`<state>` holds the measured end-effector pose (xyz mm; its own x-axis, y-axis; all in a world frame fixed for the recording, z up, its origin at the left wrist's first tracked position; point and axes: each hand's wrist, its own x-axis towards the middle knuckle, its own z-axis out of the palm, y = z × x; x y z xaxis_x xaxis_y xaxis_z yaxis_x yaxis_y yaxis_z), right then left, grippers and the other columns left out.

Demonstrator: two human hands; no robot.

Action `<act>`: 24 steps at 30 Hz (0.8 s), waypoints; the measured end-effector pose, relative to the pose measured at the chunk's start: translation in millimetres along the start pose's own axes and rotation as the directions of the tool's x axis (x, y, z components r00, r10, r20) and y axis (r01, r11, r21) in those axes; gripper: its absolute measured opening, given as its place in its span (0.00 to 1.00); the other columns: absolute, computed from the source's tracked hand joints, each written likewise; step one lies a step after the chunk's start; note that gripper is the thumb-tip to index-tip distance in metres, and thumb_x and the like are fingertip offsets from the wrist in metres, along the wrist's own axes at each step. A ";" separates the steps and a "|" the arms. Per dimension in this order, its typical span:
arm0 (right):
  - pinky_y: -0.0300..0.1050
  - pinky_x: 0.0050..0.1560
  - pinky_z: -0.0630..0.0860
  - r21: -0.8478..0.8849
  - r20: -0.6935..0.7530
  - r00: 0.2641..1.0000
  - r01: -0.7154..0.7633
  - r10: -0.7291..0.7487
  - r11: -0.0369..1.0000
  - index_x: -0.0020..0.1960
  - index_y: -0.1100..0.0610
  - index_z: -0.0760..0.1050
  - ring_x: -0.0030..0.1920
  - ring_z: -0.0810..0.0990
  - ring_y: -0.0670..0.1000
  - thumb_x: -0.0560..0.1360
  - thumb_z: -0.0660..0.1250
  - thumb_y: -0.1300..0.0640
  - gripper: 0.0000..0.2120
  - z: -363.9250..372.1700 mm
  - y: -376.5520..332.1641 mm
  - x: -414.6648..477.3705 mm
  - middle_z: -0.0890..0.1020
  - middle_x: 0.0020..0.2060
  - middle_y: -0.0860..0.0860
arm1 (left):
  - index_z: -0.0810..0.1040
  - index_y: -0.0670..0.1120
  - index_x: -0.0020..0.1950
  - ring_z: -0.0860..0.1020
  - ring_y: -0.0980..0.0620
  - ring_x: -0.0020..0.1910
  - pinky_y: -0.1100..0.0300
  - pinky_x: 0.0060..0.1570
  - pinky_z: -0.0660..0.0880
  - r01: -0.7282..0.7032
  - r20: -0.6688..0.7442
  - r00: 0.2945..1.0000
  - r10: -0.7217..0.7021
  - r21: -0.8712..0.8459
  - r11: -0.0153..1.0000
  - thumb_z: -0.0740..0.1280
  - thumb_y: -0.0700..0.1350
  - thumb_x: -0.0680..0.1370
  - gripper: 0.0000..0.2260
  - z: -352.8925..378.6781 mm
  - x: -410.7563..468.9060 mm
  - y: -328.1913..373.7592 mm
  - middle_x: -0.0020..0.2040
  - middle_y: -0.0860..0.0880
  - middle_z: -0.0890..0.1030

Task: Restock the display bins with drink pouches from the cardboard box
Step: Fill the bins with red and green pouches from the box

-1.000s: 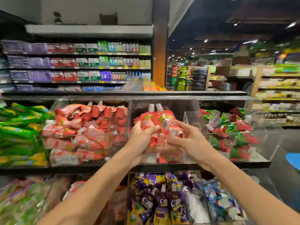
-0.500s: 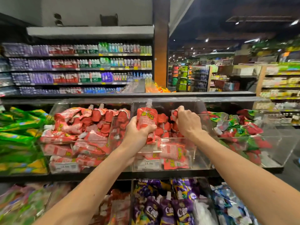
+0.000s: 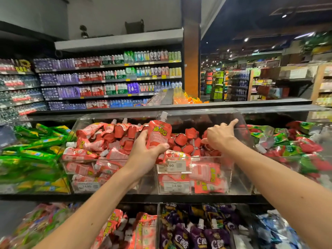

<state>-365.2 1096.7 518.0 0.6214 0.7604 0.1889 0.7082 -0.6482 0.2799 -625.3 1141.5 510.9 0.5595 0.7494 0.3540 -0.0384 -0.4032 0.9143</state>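
Centre display bin (image 3: 239, 182), open-topped, part-filled with red drink pouches (image 3: 186, 141).
Free space lies above the pile, below the upper rim. The left hand (image 3: 143, 155) holds one pouch (image 3: 158, 137) upright over the front-left edge, fingers and thumb wrapped round its lower half. The right hand (image 3: 218, 136) rests on the pile near the right wall, index finger (image 3: 233, 122) extended along the wall edge; its grip cannot be determined.

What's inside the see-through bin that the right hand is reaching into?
Red drink pouches piled up, with the right hand among them. The pile covers the floor of the clear bin. The left hand holds another red pouch in front.
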 end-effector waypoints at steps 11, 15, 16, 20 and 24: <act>0.50 0.51 0.75 0.456 -0.350 0.936 0.145 0.027 0.878 0.52 0.56 0.79 0.53 0.80 0.58 0.81 0.63 0.47 0.14 -26.4 34.3 -23.7 0.84 0.52 0.56 | 0.74 0.47 0.54 0.80 0.49 0.39 0.54 0.39 0.75 0.107 0.085 0.992 -0.095 -0.152 0.983 0.67 0.49 0.77 0.09 4.9 9.8 12.4 0.44 0.44 0.81; 0.47 0.50 0.79 0.588 -0.446 0.881 0.423 -0.160 0.689 0.57 0.54 0.79 0.47 0.81 0.49 0.77 0.69 0.44 0.16 -44.2 28.1 -53.5 0.84 0.50 0.49 | 0.74 0.43 0.56 0.78 0.50 0.34 0.56 0.36 0.75 0.225 0.173 0.968 -0.184 -0.260 0.939 0.62 0.36 0.70 0.15 13.4 17.4 21.1 0.43 0.42 0.79; 0.45 0.50 0.78 0.609 -0.468 0.858 0.487 -0.212 0.626 0.58 0.54 0.78 0.46 0.81 0.48 0.76 0.70 0.43 0.18 -48.5 22.5 -63.5 0.83 0.51 0.48 | 0.74 0.43 0.59 0.79 0.50 0.34 0.57 0.36 0.77 0.230 0.180 0.965 -0.192 -0.217 0.949 0.61 0.34 0.71 0.16 15.1 20.2 22.6 0.45 0.42 0.80; 0.44 0.51 0.77 0.564 -0.533 0.779 0.618 -0.330 0.548 0.64 0.52 0.76 0.49 0.78 0.45 0.70 0.74 0.39 0.28 -52.8 3.3 -78.0 0.81 0.57 0.48 | 0.62 0.52 0.73 0.83 0.48 0.43 0.49 0.51 0.81 0.140 0.138 0.981 -0.138 -0.007 0.990 0.72 0.41 0.72 0.33 17.2 35.2 21.3 0.54 0.41 0.81; 0.42 0.45 0.78 0.703 -0.461 0.837 0.547 -0.294 0.454 0.61 0.54 0.77 0.43 0.80 0.44 0.66 0.79 0.44 0.28 -36.1 -21.0 -72.9 0.82 0.46 0.45 | 0.73 0.52 0.59 0.85 0.48 0.43 0.48 0.42 0.82 0.028 0.044 0.998 -0.037 0.185 0.982 0.72 0.53 0.77 0.14 39.6 40.2 20.6 0.47 0.45 0.83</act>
<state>-437.5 1056.3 532.3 0.1573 0.8458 0.5099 0.8974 0.0931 -0.4313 -570.8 1142.6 536.1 0.5965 0.7398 0.3113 0.1308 -0.4723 0.8717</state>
